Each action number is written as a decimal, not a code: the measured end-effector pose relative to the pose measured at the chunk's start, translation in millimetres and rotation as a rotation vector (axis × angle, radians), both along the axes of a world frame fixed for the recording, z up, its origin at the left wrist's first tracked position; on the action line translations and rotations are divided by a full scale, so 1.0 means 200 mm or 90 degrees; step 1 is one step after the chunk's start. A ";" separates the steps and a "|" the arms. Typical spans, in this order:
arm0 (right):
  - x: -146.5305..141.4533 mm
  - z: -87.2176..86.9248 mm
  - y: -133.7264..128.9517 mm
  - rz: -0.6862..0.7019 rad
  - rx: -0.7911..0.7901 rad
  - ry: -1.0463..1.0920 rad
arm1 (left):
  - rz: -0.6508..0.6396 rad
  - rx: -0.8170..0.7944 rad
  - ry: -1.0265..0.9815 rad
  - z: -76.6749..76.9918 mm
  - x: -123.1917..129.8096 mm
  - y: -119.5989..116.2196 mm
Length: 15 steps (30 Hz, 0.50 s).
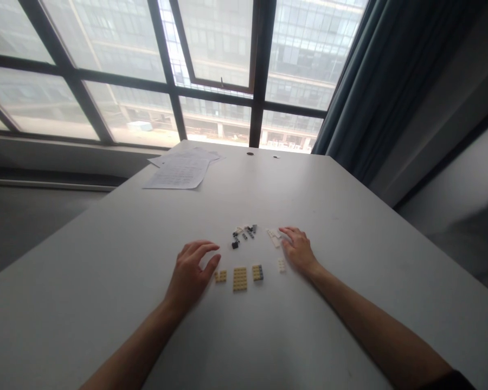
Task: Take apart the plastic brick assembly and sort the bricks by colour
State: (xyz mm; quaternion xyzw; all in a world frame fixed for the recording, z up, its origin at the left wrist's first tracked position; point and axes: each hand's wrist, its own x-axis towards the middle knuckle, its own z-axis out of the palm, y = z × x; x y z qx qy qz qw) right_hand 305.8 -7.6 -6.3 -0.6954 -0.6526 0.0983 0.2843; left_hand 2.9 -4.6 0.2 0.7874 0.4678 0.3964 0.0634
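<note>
My left hand [193, 271] rests on the white table with thumb and fingers apart and nothing between them. Just right of its thumb lies a small tan brick piece [220, 277]. A larger tan studded block [239, 279] sits to the right of that, followed by a tan and grey block [257, 272]. My right hand [297, 246] is open, its fingertips beside flat white brick pieces [274, 237]; whether they touch, I cannot tell. Below these is a white studded brick [281, 265]. Between my hands, farther off, lies a loose group of small black, grey and white bricks [244, 234].
Printed paper sheets [181, 170] lie at the table's far left. Two small round fittings, one a dark disc [250, 154], are near the far edge of the white table [293, 189]. Windows stand beyond it, and a dark blue curtain [374, 92] hangs at right.
</note>
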 end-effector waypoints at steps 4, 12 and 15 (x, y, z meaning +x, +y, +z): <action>0.04 0.03 0.07 0.076 -0.050 -0.097 | 0.002 0.000 0.000 0.00 0.01 0.00; 0.11 0.06 0.10 0.171 -0.068 -0.131 | -0.004 0.005 0.001 0.00 0.00 0.00; 0.13 0.04 0.08 0.170 -0.029 -0.116 | -0.005 0.009 0.004 0.00 0.01 0.00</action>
